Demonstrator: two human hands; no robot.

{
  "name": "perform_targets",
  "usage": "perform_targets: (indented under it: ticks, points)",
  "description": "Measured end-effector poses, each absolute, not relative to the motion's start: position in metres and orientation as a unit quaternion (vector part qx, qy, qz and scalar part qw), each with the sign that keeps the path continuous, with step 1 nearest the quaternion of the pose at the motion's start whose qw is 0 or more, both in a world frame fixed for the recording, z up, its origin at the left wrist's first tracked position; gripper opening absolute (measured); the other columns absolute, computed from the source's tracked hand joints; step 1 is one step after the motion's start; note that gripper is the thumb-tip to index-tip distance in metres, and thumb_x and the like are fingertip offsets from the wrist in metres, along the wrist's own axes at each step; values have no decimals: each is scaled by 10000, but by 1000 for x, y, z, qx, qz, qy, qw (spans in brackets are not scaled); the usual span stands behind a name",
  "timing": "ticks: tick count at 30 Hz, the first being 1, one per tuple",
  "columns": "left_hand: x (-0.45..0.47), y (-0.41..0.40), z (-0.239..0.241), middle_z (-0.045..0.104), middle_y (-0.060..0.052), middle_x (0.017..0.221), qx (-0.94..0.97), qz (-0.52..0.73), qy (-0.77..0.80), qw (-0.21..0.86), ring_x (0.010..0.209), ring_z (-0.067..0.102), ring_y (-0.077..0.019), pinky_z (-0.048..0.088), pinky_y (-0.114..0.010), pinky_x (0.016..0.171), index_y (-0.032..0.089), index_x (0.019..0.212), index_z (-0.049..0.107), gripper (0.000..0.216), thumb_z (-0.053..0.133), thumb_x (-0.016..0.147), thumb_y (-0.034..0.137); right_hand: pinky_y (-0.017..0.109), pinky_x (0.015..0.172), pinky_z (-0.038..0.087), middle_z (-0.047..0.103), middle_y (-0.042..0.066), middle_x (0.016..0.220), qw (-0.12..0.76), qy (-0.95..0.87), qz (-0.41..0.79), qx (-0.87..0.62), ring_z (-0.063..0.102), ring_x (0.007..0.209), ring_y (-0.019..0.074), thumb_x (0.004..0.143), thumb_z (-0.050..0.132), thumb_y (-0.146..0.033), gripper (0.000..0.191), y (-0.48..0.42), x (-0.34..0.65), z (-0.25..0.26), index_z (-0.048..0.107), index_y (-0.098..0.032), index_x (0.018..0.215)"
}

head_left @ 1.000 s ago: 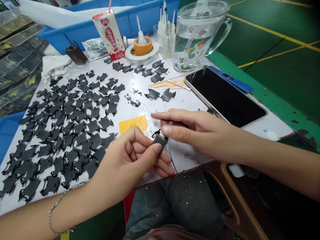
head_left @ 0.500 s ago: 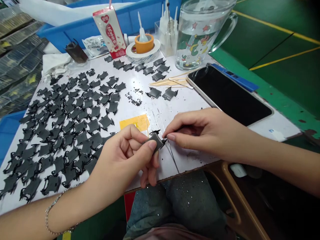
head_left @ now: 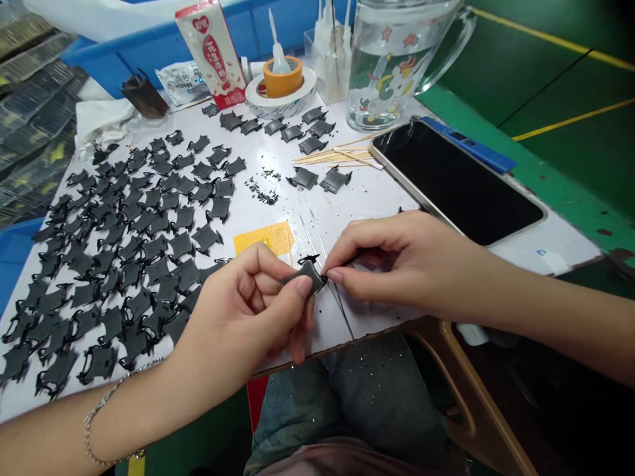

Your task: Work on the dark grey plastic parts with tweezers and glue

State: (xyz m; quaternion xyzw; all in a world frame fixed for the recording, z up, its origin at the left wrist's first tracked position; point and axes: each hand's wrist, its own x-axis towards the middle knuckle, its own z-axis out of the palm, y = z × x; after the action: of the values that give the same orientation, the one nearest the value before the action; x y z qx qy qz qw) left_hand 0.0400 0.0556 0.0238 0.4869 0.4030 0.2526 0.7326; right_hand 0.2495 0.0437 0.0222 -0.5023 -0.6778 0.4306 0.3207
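Between the thumb and fingers of my left hand [head_left: 258, 297] is a small dark grey plastic part [head_left: 301, 272] with thin black loops at its ends. My right hand [head_left: 397, 258] pinches the right end of that same part, its thumb and forefinger pressed together; the exact spot of contact is partly hidden. Under the hands lies a pair of thin metal tweezers [head_left: 342, 312], prongs pointing away from me. A yellow paper piece [head_left: 253, 238] rests just beyond my left hand. Many similar grey parts [head_left: 181, 244] cover the left of the white tabletop [head_left: 297, 340].
Black scraps [head_left: 262, 192] and wooden sticks [head_left: 322, 157] lie mid-table. A phone [head_left: 456, 178] is at the right. Farther back stand a glass pitcher of water [head_left: 381, 73], tape rolls [head_left: 282, 82], a drink carton [head_left: 213, 56] and a blue bin [head_left: 119, 53].
The view has shifted slightly. Both hands stay at the same part, with the right fingertips still at its right end; the part has tilted a little.
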Motion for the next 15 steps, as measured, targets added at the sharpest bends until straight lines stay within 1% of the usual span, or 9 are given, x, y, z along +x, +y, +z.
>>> perform_targets:
  ticks: [3,5,12,15]
  points:
    - [41,55,24,698,43,602,497,257,407,722,420,620,-91,483,-140,428,211,823,496,177,649,909,185,219,446,300,582,-86,558,308,-663,449,-514,419,503,41,803,688,-146,75,43,248,26,739,-164,751]
    - [41,54,25,698,40,603,501,259,410,717,420,620,-93,495,-148,433,209,822,500,181,660,901,183,223,453,311,599,-81,563,302,-652,472,-511,436,502,47,788,688,-137,72,44,247,28,736,-168,744]
    - [42,52,28,686,46,590,513,261,421,701,424,611,-81,478,-128,430,211,800,519,197,690,896,190,250,481,341,639,-59,599,272,-627,513,-519,491,531,81,738,691,-147,70,48,249,31,730,-199,713]
    - [42,50,29,689,39,594,532,272,432,676,427,610,-86,475,-132,423,212,805,550,193,731,871,210,241,470,342,578,-71,540,273,-630,521,-507,439,481,70,727,685,-137,81,50,249,30,715,-199,685]
